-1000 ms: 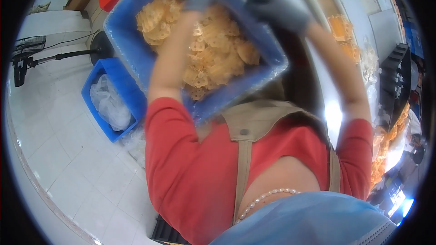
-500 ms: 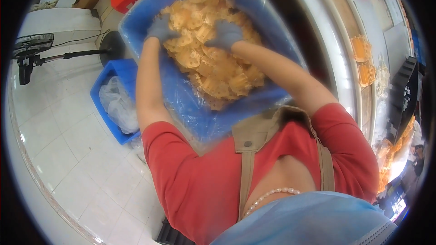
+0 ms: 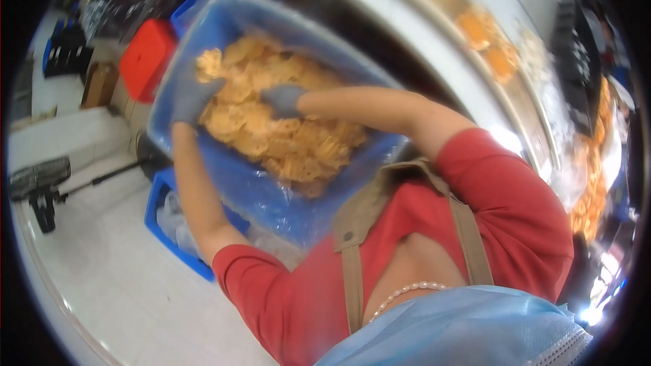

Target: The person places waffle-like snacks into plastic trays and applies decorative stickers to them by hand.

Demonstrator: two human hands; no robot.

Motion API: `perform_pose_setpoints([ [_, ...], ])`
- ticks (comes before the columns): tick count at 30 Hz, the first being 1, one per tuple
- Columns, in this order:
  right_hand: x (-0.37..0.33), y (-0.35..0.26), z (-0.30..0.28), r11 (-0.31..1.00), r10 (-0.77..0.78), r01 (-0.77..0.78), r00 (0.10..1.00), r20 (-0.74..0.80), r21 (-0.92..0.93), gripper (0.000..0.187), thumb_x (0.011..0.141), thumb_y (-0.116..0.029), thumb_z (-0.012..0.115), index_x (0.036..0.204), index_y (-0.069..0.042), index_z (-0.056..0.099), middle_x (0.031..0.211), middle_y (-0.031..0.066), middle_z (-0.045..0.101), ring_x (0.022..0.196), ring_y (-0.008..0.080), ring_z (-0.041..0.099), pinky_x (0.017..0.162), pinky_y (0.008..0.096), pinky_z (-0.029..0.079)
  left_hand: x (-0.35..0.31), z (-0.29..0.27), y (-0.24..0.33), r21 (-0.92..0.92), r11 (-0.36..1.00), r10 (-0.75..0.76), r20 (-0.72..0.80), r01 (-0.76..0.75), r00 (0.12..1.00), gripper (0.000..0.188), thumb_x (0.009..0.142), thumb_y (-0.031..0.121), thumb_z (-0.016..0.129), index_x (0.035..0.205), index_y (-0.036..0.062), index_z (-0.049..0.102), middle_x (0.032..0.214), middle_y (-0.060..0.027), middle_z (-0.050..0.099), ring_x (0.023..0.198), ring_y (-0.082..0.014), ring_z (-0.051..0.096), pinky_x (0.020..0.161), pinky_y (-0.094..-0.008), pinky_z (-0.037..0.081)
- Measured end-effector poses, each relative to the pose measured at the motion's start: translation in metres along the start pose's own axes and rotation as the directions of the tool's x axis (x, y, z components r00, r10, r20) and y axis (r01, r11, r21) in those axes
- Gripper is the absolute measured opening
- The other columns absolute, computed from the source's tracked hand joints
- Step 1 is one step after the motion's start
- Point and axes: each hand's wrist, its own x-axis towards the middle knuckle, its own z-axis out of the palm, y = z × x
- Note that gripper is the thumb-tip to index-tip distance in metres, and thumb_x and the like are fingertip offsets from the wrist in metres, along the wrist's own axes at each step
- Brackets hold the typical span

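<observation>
A large blue plastic crate (image 3: 271, 203), lined with clear film, sits in front of me and holds a heap of orange lattice-shaped crisps (image 3: 285, 135). My left hand (image 3: 191, 98), in a grey glove, rests on the crisps at the crate's left side with fingers spread. Also gloved in grey, my right hand (image 3: 283, 100) presses into the middle of the heap. Whether either hand grips any crisps is hidden by the gloves and blur.
A smaller blue crate (image 3: 178, 220) with clear bags stands on the white tiled floor at my left. A red container (image 3: 146, 57) lies behind it. A long steel counter (image 3: 475, 81) carrying more orange crisps (image 3: 485, 37) runs along the right. A black wheeled stand (image 3: 41, 186) is at far left.
The crate has come down from above my chest to a lower spot in front of me. Both hands moved from its rim into the crisps.
</observation>
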Motion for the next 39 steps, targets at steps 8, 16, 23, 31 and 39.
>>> perform_pose_setpoints([
  [8, -0.158, -0.031, -0.209, 0.934, -0.175, 0.274, 0.911, 0.374, -0.229, 0.046, 0.081, -0.018, 0.062, 0.123, -0.005, 0.049, 0.108, 0.0164, 0.059, 0.099, 0.0274, 0.057, 0.087, 0.0388, 0.046, 0.120, 0.020, 0.188, -0.035, 0.955, 0.289, -0.112, -0.294, 0.951, 0.072, 0.067, 0.042, 0.074, 0.120, -0.0005, 0.051, 0.108, -0.0154, 0.060, 0.098, -0.0242, 0.059, 0.083, -0.0322, 0.047],
  [16, -0.254, 0.123, -0.372, 0.912, 0.189, -0.186, 0.982, -0.027, -0.366, 0.045, 0.079, -0.017, 0.066, 0.120, -0.008, 0.050, 0.113, 0.0112, 0.058, 0.099, 0.0202, 0.054, 0.087, 0.0343, 0.045, 0.153, 0.107, 0.345, 0.138, 0.933, 0.332, 0.027, -0.333, 0.943, 0.069, 0.063, 0.041, 0.075, 0.116, 0.0023, 0.051, 0.112, -0.0204, 0.057, 0.107, -0.0352, 0.053, 0.094, -0.0402, 0.042],
  [23, -0.250, 0.157, -0.359, 0.891, 0.184, -0.168, 0.983, -0.003, -0.422, 0.039, 0.081, -0.014, 0.063, 0.118, -0.007, 0.053, 0.111, 0.0118, 0.060, 0.100, 0.0232, 0.057, 0.088, 0.0345, 0.045, 0.149, 0.147, 0.364, 0.188, 0.954, 0.220, 0.097, -0.235, 0.971, 0.059, 0.071, 0.036, 0.069, 0.118, 0.0041, 0.051, 0.112, -0.0204, 0.056, 0.107, -0.0363, 0.052, 0.092, -0.0424, 0.043],
  [31, -0.283, 0.174, -0.343, 0.967, 0.081, -0.117, 0.984, -0.161, -0.226, 0.041, 0.070, 0.008, 0.058, 0.108, -0.009, 0.060, 0.100, 0.0078, 0.058, 0.096, 0.0195, 0.056, 0.087, 0.0323, 0.046, 0.139, 0.186, 0.385, 0.156, 0.921, 0.348, 0.088, -0.358, 0.933, 0.075, 0.068, 0.052, 0.069, 0.119, 0.0032, 0.047, 0.115, -0.0230, 0.054, 0.110, -0.0361, 0.052, 0.093, -0.0421, 0.043],
  [39, -0.257, 0.126, -0.365, 0.872, -0.143, 0.004, 0.958, -0.247, -0.489, 0.037, 0.081, -0.004, 0.054, 0.118, -0.006, 0.057, 0.110, 0.0064, 0.060, 0.095, 0.0159, 0.056, 0.086, 0.0322, 0.046, 0.131, 0.160, 0.358, 0.070, 0.915, 0.391, 0.093, -0.397, 0.916, 0.067, 0.072, 0.056, 0.065, 0.117, 0.0078, 0.054, 0.113, -0.0162, 0.059, 0.105, -0.0303, 0.058, 0.089, -0.0397, 0.046],
])
